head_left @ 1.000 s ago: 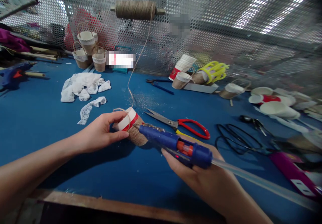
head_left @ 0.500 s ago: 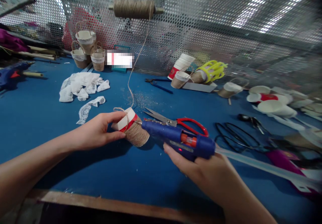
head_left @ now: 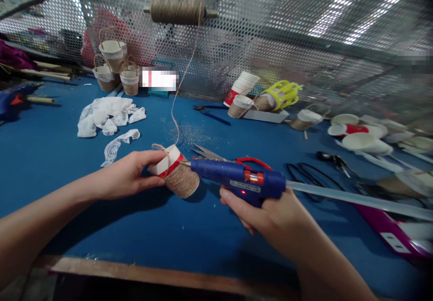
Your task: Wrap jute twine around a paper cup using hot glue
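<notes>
My left hand [head_left: 144, 172] grips a paper cup [head_left: 182, 180] by its rim end; the cup is tilted on its side. Brown twine wraps its lower part, while a red and white band shows bare near the rim. From the cup, a strand of twine [head_left: 173, 111] runs up to a spool [head_left: 177, 11]. My right hand [head_left: 267, 215] is closed round the handle of a blue hot glue gun [head_left: 219, 172], with a clear glue stick [head_left: 338, 195] out of its back. The gun's nozzle is at the red band, touching or very close. Red-handled scissors [head_left: 253, 161] lie partly hidden behind the gun.
White lace pieces [head_left: 108, 111] lie at the left, before stacked twine baskets [head_left: 113, 55]. Pliers [head_left: 213, 114], stacked paper cups [head_left: 241, 87] and a yellow plastic holder [head_left: 284, 94] are farther back. Right are black cables [head_left: 311, 179] and a purple power strip [head_left: 382, 229]. Another glue gun [head_left: 15, 100] lies far left.
The glue gun has rolled and levelled slightly, its label now facing me, with its nozzle still at the red band. The left hand and cup stay nearly still; the view has shifted slightly.
</notes>
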Tool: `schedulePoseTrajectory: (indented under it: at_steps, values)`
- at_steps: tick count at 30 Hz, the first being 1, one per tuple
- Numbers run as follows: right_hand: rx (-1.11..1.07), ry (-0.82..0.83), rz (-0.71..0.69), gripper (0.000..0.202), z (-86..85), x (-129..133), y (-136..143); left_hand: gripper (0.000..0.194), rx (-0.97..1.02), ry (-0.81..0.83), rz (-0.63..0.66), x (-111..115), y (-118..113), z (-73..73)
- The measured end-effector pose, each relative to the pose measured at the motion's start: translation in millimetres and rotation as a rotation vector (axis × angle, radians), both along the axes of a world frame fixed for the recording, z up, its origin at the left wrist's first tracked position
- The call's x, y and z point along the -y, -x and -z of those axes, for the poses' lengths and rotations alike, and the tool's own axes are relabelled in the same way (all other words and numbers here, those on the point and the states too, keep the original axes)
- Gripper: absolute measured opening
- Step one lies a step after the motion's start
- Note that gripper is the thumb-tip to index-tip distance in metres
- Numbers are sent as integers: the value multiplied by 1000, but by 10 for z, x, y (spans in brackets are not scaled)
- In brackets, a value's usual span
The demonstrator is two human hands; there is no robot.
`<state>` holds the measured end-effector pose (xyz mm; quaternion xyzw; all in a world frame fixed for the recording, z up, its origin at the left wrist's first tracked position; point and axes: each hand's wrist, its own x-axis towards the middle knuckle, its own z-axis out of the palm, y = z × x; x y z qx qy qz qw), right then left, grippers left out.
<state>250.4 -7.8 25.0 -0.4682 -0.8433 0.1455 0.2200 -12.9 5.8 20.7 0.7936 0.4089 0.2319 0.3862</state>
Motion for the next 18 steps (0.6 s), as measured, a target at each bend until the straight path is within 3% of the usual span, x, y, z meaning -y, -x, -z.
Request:
schedulePoseTrajectory:
  at_steps: [3,8,13,18]
  values:
    - [-71,280,94,25,-137,-17,108,18,-29,-13,8,-2,9,3]
    - [-216,502,237,23,-215,-17,209,12,-47,-54,-7,-2,13,5]
    - [-319,507,242,23,-162,13,197,11,-53,-72,1,-4,8,-6]
    - [-251,534,178,20,-214,-34,180,13,-89,-102,9,-8,27,14]
